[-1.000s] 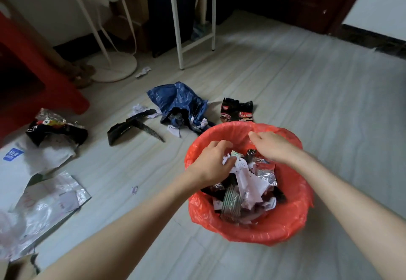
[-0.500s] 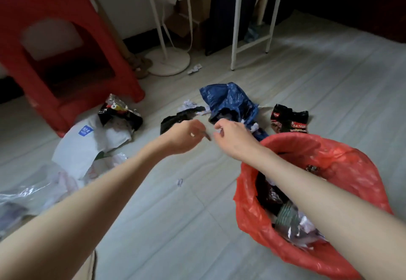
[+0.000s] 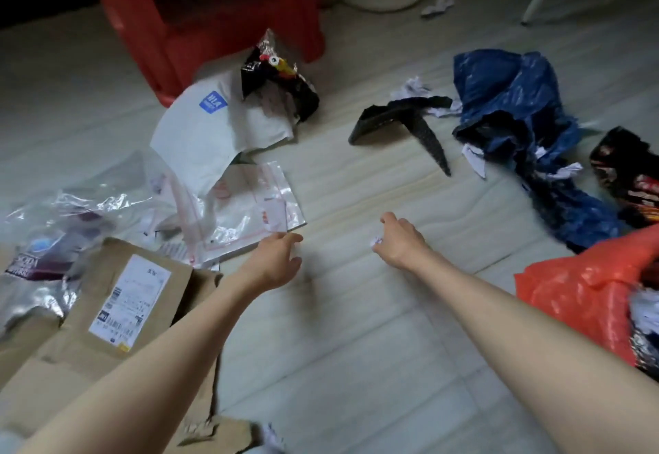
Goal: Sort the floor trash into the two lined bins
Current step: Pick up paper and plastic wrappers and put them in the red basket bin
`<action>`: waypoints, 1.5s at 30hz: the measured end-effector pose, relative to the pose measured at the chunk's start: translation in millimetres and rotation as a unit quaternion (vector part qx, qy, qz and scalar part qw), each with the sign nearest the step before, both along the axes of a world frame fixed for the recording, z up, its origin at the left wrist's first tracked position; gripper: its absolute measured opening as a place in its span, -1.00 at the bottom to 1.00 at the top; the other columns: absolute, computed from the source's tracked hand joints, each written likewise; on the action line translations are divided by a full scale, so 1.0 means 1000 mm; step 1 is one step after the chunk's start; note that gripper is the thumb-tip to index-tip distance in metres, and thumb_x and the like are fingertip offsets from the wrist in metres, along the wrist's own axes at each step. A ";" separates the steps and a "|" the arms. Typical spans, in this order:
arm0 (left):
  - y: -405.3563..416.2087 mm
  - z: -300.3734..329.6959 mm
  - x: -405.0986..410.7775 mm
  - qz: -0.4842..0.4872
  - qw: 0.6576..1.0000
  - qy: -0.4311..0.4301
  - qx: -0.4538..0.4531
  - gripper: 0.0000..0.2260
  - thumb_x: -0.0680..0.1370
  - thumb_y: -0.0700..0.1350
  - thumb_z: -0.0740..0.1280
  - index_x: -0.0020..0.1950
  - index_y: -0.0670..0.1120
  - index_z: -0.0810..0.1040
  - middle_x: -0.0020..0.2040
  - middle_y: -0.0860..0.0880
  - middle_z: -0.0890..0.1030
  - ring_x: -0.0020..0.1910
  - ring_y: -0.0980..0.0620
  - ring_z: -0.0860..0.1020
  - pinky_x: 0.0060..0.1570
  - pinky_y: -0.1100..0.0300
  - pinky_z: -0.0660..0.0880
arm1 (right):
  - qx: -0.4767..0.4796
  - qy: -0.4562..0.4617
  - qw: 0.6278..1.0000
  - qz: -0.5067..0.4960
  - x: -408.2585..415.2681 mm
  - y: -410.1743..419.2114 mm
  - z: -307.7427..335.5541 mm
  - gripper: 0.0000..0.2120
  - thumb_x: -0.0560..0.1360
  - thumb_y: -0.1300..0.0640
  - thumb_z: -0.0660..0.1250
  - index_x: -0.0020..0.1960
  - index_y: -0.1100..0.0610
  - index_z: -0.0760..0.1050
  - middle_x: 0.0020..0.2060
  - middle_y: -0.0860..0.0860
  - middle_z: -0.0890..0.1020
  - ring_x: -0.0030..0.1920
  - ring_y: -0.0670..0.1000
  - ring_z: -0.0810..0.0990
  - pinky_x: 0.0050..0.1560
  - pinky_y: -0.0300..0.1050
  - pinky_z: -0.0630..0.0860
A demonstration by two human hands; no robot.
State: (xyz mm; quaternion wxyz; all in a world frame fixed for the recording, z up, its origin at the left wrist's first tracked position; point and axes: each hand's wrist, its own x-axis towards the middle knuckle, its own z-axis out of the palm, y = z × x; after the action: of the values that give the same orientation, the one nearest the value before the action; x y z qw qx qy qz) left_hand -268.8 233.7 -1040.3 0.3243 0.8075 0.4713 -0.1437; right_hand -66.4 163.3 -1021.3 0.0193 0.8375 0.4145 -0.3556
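Left of red-lined bin (image 3: 585,293), right hand (image 3: 401,245) pinches small crumpled white paper scrap (image 3: 377,240) just above floor; left hand (image 3: 276,263), fingers loosely curled, empty, beside clear plastic mailer (image 3: 246,211).

The stool (image 3: 199,8) is red. The bin liner (image 3: 585,286) is orange-red. A crumpled bag (image 3: 513,97) is dark blue. The mailer (image 3: 210,132) is white with a blue label. The box (image 3: 107,329) is brown with a white printed label. One wrapper (image 3: 281,86) is black with red and yellow print.
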 end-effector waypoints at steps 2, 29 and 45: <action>0.001 -0.018 -0.007 0.006 0.999 -0.018 0.040 -0.60 0.53 -0.17 0.24 0.37 -0.13 0.37 0.35 -0.15 0.39 0.35 -0.15 0.32 0.34 0.08 0.27 | -0.007 -0.001 1.000 -0.019 -0.005 0.001 -0.017 -0.54 0.53 0.14 0.23 0.38 0.20 0.21 0.30 0.22 0.34 0.28 0.24 0.43 0.24 -0.04 0.38; -0.010 -0.043 -0.016 -0.019 0.990 -0.119 0.066 -0.83 0.55 -0.14 0.24 0.08 -0.01 0.57 0.04 0.01 0.64 -0.01 -0.04 0.59 -0.06 0.11 0.49 | 0.080 0.327 0.883 -0.328 -0.039 0.043 -0.052 -0.76 0.42 0.31 0.35 -0.35 0.09 0.40 -0.40 0.03 0.43 -0.36 -0.05 0.41 -0.25 -0.18 0.44; -0.021 -0.050 -0.035 -0.101 0.986 -0.013 0.131 -0.73 0.46 -0.16 0.32 0.16 -0.07 0.53 0.20 -0.13 0.41 0.15 -0.15 0.37 0.00 0.07 0.38 | 0.142 0.110 0.977 -0.110 -0.076 0.059 -0.049 -0.94 0.46 0.26 0.28 -0.11 0.13 0.47 0.02 0.11 0.63 0.12 0.13 0.53 0.06 -0.12 0.42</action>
State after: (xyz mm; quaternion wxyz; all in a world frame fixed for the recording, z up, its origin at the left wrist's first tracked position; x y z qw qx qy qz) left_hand -303.9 212.3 -1090.4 0.2054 0.8881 0.3982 -0.1024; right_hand -142.5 222.0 -1070.5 -0.1850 0.8280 0.3654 -0.3830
